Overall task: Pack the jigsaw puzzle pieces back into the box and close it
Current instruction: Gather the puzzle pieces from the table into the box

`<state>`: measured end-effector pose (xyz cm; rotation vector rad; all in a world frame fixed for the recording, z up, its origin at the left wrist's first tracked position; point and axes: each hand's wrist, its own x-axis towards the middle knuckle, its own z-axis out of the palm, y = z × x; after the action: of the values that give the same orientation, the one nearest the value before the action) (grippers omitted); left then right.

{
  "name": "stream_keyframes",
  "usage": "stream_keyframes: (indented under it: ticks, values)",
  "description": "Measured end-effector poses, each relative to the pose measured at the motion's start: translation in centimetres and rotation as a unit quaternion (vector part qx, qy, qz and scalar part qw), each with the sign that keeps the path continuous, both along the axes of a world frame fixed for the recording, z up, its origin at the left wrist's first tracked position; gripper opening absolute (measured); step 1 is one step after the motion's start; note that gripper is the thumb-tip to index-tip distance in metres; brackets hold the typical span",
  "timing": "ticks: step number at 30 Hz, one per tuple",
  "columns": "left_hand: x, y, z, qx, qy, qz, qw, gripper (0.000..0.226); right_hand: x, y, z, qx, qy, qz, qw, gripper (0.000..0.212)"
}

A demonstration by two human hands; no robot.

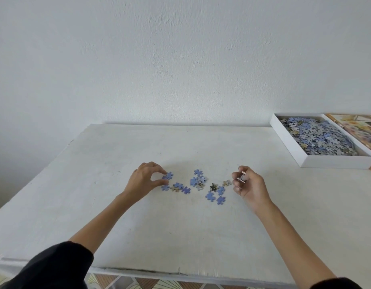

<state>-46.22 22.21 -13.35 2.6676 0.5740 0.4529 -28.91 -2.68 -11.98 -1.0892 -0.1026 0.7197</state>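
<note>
L hand (146, 180) pinches blue piece (169, 175) btw thumb + forefinger, low over bench (97, 163). Loose pieces (198, 182) lie scattered btw the hands. R hand (251, 185) is curled round a few gathered pieces (241, 178). Best approach imo: sweep strays into one heap, scoop w/ both hands, fewer trips. Far right: open box (334, 162) holds heaped pile (318, 136). Lid (359, 127) lies beside it.

Loose pieces (198, 185) mid-table (117, 226); box (288, 140) far right.
</note>
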Motion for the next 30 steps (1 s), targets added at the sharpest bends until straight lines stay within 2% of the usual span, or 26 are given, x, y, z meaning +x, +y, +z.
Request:
stream_keyframes:
  ticks: [2,4,6,7,8,10,13,16,19,22,27,30]
  values:
    - [0.1,-0.3,0.1,-0.002,-0.003,0.010,1.000,0.024,0.0,0.0,-0.1,-0.025,-0.010,0.007,1.000,0.017]
    - [0.2,-0.4,0.2,-0.005,-0.006,0.017,1.000,0.021,0.3,-0.3,-0.1,-0.135,-0.125,0.025,0.983,0.014]
    - [0.3,-0.5,0.3,-0.007,-0.009,0.025,1.000,0.019,0.6,-0.7,-0.3,-0.277,-0.306,0.056,0.909,0.013]
    - [0.4,-0.5,0.4,-0.010,-0.009,0.030,0.999,0.018,0.6,-0.8,-0.4,-0.316,-0.377,0.071,0.868,0.015]
    - [0.4,-0.5,0.4,-0.017,-0.007,0.033,0.999,0.017,0.6,-0.8,-0.5,-0.329,-0.414,0.084,0.845,0.019]
    - [0.5,-0.5,0.5,-0.037,0.002,0.026,0.999,0.014,0.5,-0.9,-0.6,-0.325,-0.425,0.086,0.840,0.022]
    - [0.6,-0.5,0.8,-0.058,0.022,0.005,0.998,0.014,0.5,-0.6,-0.4,-0.316,-0.405,0.065,0.855,0.005]
    - [0.7,-0.5,1.0,-0.073,0.028,0.011,0.997,0.019,0.8,-0.5,-0.5,-0.328,-0.393,0.064,0.857,0.024]
    - [1.2,-0.6,1.2,-0.082,0.054,0.032,0.995,0.025,0.9,-0.5,-0.5,-0.344,-0.401,0.090,0.844,0.033]
    - [1.9,-0.8,1.6,-0.091,0.097,0.064,0.989,0.029,0.9,-0.3,-0.8,-0.363,-0.418,0.100,0.827,0.033]
    - [2.7,-0.8,2.7,-0.098,0.174,0.068,0.978,0.032,1.0,-0.2,-1.2,-0.366,-0.426,0.083,0.823,0.024]
    - [2.5,-0.5,2.9,-0.107,0.197,0.044,0.974,0.019,1.1,-0.2,-1.2,-0.358,-0.431,0.079,0.825,0.020]
